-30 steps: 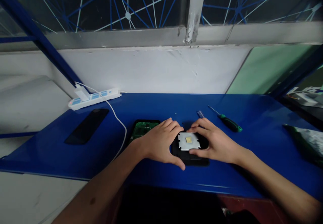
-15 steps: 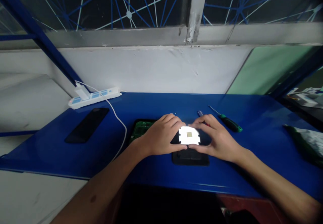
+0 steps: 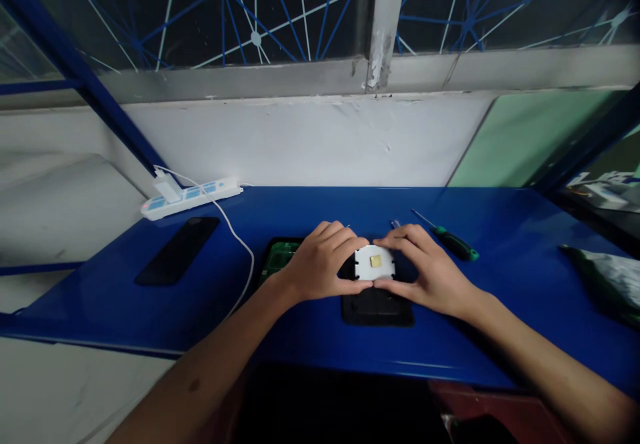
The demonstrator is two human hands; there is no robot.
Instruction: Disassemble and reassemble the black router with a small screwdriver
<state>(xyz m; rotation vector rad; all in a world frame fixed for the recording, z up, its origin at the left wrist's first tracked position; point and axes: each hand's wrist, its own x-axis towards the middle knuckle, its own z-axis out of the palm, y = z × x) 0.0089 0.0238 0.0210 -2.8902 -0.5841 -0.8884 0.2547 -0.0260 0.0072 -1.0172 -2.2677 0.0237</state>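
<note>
Between my two hands is a small white plate (image 3: 365,269) with notched edges and a yellow square chip in its middle. My left hand (image 3: 327,261) pinches its left side, thumb below and fingers above. On the opposite side my right hand (image 3: 427,271) grips it the same way. Beneath the plate, a black casing (image 3: 377,311) lies on the blue table, partly covered by my hands. A green circuit board in a black housing (image 3: 280,255) sits left of it, half hidden behind my left hand.
A green-handled screwdriver (image 3: 453,241) lies to the right, and a clear-handled tool (image 3: 395,225) behind my right hand. At the left are a black phone (image 3: 177,252), a white power strip (image 3: 193,196) and a white cable (image 3: 233,227). A shiny bag (image 3: 607,277) rests far right.
The white plate has tilted slightly, so its bright glare is gone and its surface shows clearly. Both hands keep hold of it. The view has shifted a little.
</note>
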